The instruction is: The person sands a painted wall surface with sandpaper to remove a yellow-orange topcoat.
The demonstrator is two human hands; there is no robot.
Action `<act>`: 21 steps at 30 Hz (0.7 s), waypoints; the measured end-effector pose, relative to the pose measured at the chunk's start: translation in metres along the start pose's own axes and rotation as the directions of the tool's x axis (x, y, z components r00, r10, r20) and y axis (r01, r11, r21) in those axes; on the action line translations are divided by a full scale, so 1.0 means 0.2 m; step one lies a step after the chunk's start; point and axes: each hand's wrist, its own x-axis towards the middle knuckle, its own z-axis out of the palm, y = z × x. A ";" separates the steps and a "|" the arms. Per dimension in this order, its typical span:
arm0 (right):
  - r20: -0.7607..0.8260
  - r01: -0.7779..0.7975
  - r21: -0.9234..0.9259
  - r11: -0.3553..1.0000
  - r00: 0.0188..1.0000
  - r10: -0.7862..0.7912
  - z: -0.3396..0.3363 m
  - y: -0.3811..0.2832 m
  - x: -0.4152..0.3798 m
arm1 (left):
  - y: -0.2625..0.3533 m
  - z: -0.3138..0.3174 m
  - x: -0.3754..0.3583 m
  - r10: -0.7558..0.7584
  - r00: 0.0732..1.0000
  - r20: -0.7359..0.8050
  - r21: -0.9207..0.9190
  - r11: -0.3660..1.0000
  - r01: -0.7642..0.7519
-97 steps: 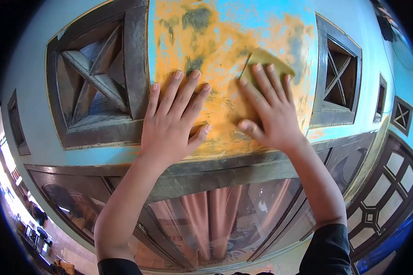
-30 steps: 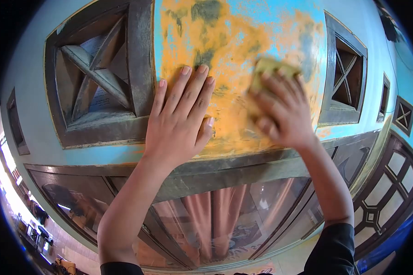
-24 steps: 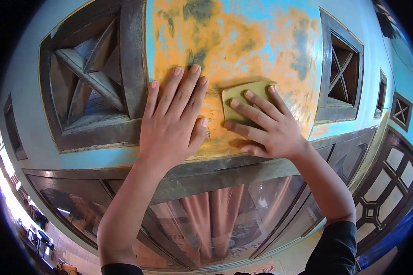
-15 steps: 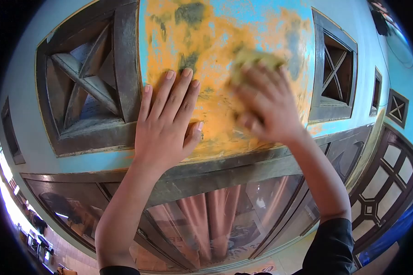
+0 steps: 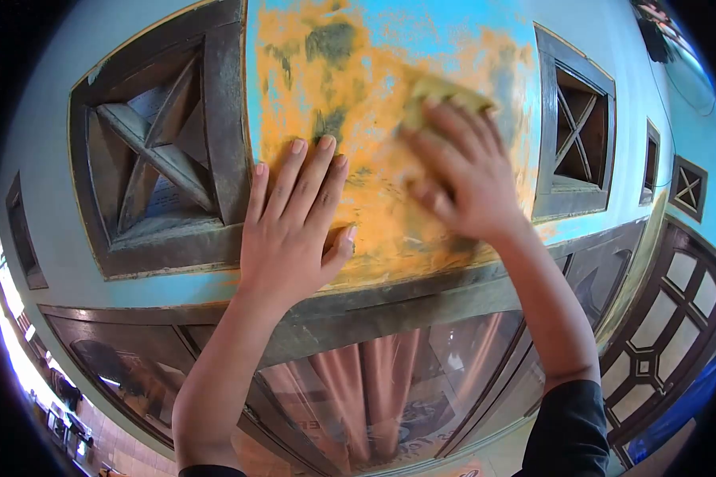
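Note:
My left hand (image 5: 293,230) lies flat against the patchy wall panel (image 5: 378,95), fingers stretched upward and thumb out to the side. Orange, bright blue and dark grey patches show across this panel. To the right, my right hand (image 5: 473,179) presses a yellowish piece of sandpaper (image 5: 437,91) against the same surface. The sandpaper's top edge sticks out beyond the fingertips, while the palm and fingers cover the rest. Slight motion blur softens the right hand's fingers.
Dark wooden vents with crossed bars flank the panel, a left vent (image 5: 155,143) and a right vent (image 5: 578,127). Below runs a wooden beam (image 5: 374,314) above a glazed window with pinkish curtains (image 5: 366,389). A panelled door (image 5: 664,318) stands at far right.
The view has shifted slightly, so the panel and left hand sit a little lower. My right hand stays on the panel with the sandpaper, which appears tilted more and less blurred.

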 end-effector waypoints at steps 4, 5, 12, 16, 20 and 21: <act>-0.297 -0.272 -0.013 0.962 0.920 0.256 0.07 0.12 0.10 | 0.00 0.00 0.00 0.004 1.000 -0.004 -0.005 1.000 -0.004; -0.195 -0.202 -0.020 0.979 0.961 0.194 0.07 0.07 0.09 | 0.00 0.00 0.00 0.002 1.000 -0.001 -0.004 1.000 -0.002; -0.205 -0.255 -0.062 0.965 0.949 0.237 0.04 0.11 0.09 | 0.00 0.00 0.00 0.006 1.000 -0.001 -0.010 1.000 -0.006; -0.025 -0.144 -0.050 0.988 0.989 0.143 0.04 -0.05 0.01 | 0.00 0.00 -0.01 0.003 1.000 -0.001 -0.018 1.000 -0.003; 0.136 -0.002 -0.029 1.000 0.991 0.006 -0.01 -0.09 -0.03 | 0.00 0.00 -0.01 -0.013 1.000 0.004 -0.009 1.000 0.013; 0.028 -0.107 -0.074 0.992 0.994 0.109 0.01 -0.03 -0.02 | 0.00 0.01 -0.01 -0.016 1.000 0.001 -0.003 1.000 0.016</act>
